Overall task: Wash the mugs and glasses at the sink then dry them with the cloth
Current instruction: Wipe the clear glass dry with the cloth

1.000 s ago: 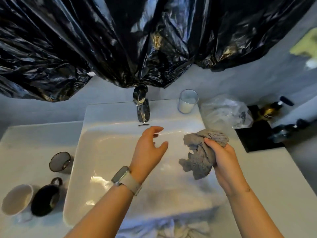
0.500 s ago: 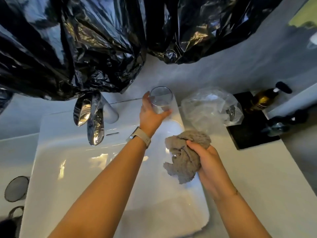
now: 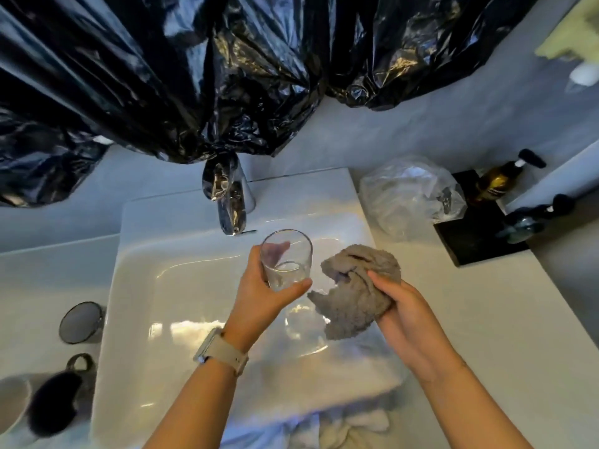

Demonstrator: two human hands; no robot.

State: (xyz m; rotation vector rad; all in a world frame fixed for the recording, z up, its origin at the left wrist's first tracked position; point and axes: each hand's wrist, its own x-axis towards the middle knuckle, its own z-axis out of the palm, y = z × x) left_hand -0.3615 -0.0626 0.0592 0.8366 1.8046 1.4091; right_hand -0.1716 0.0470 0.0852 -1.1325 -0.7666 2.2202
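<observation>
Just over the middle of the white sink (image 3: pixel 136 286), the left hand (image 3: pixel 259 299) grips a clear glass (image 3: pixel 287 264) upright, thumb on its near side and fingers wrapped round the far side, below the foil-wrapped tap (image 3: pixel 228 202). The right hand (image 3: pixel 405 315) clutches a bunched grey cloth (image 3: pixel 356 286) just beside the glass, apart from it by a narrow gap. Open basin lies to the left and near side of both hands. On the white bench (image 3: pixel 486 319), left of the sink, stand a smoky glass (image 3: pixel 81 322), a dark mug (image 3: pixel 55 403) and a white mug (image 3: pixel 11 403) at the frame edge. Far right sit a crumpled clear bag (image 3: pixel 411 196), a black tray (image 3: pixel 476 234) and a brown pump bottle (image 3: pixel 499 183). Black plastic sheeting (image 3: pixel 194 76) hangs over the far wall.
</observation>
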